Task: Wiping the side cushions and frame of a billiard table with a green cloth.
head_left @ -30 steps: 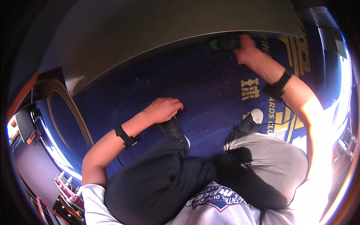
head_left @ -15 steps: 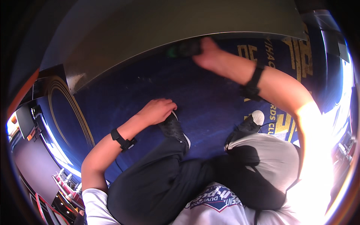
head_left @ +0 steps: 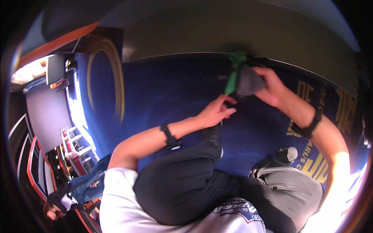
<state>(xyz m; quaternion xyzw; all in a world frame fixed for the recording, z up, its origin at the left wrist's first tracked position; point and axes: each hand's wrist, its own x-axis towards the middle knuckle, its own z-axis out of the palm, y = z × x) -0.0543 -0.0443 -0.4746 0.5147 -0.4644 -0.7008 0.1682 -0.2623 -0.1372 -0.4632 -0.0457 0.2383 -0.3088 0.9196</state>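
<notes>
My right hand [head_left: 272, 87] grips a limp grey and green cloth [head_left: 250, 82] in front of the dark panel's lower edge. The cloth's grey part bunches against the fingers, while a green part [head_left: 237, 58] reaches up to that edge and a green strip hangs on its left. Just below the strip, my left hand [head_left: 213, 112] has its thumb and fingers apart. Its fingertips come close to the cloth, and whether they touch it is unclear. Both wrists wear black straps.
A wide dark panel [head_left: 248, 31] overhangs the blue floor [head_left: 167, 89], which bears gold lettering and a gold ring. My bent legs and dark shoes are below my hands. Another person [head_left: 62, 202] is at the far left, near a rack of red and white items [head_left: 75, 149].
The cloth has come back from under the panel edge in my right hand. My left hand has left my shoe and moved up toward the cloth. The view has swung left.
</notes>
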